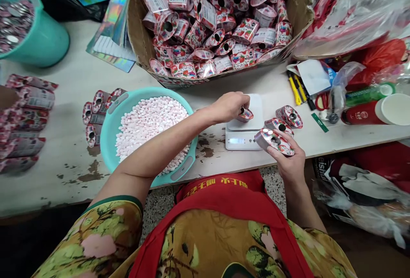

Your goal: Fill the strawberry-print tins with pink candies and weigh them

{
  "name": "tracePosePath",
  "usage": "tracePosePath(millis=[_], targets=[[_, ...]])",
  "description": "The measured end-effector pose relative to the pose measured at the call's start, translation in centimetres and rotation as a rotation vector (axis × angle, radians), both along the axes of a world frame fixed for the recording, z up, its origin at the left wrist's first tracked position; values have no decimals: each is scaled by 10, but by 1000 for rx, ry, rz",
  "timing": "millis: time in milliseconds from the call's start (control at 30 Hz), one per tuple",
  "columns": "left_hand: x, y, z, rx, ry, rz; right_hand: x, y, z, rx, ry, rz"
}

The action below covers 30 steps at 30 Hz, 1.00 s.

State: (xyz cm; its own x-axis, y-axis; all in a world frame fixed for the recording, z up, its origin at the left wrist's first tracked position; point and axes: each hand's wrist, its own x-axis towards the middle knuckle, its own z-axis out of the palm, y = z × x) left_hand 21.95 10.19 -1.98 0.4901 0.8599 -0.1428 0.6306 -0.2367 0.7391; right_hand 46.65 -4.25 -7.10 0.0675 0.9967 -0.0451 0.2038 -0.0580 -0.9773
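Observation:
My left hand (229,106) reaches over a white kitchen scale (233,141), its fingers pinched together above an oval, strawberry-printed candy container (246,117) on the weighing plate. What those fingers hold, if anything, is hidden. My right hand (290,156) grips another such container (265,138) at the scale's right front corner, tilted, with its dark round hole facing up. A few white candies seem to lie on its top. Just behind it are two more containers (290,115). Under my left forearm a turquoise basin (107,141) holds many pale pink and white candies (150,120).
At the back stands a cardboard box (141,56) heaped with printed containers. More containers (94,113) sit left of the basin. A turquoise bucket (51,41) is far left. Box cutters (294,90), a red paper cup (361,111) and plastic bags (358,9) lie right.

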Motion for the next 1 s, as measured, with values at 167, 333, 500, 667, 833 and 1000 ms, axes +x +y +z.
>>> tracePosePath(millis=[167, 333, 500, 667, 833, 1000], targets=[[3, 1, -10, -85, -231, 135, 0, 3, -2, 31, 52, -38], [-3, 3, -22, -286, -588, 457, 1, 3, -2, 29, 31, -74], [-29, -3, -6, -419, -733, 682, 3, 4, -5, 50, 64, -62], [-38, -18, 8, -299, -425, 501, -1, 6, -9, 60, 101, -43], [-22, -24, 11, -85, -30, 212, -3, 5, -5, 22, 136, -45], [-18, -23, 15, 0, 95, 219, -2, 4, -2, 28, 101, -50]])
